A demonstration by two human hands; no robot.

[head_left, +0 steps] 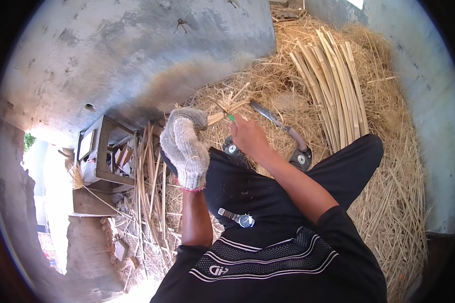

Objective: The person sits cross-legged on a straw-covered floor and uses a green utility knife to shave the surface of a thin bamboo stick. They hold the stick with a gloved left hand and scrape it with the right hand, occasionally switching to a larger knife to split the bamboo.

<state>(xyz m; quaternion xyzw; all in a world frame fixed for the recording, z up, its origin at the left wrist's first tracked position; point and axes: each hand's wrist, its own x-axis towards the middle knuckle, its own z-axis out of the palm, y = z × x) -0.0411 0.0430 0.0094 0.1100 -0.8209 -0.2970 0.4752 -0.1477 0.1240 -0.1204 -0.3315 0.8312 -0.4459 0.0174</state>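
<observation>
My left hand (186, 146) wears a thick whitish knitted glove and is closed around a short bundle of split bamboo strips (216, 118). The strips' frayed ends fan out beyond the glove. My right hand (251, 137) is bare and closed on a small tool with a green handle (231, 117), apparently a knife, held against the strips. Its dark thin blade is hard to make out among the fibres. Just beyond my right hand lies a larger curved knife (268, 114), its brownish handle towards my foot.
Long split bamboo slats (333, 86) lie in a pile at the far right, on straw-like shavings (389, 187). A wristwatch (245, 220) rests on my lap. Thin strips (149, 177) and a wooden frame box (106, 151) stand at left, beside a concrete wall (121, 45).
</observation>
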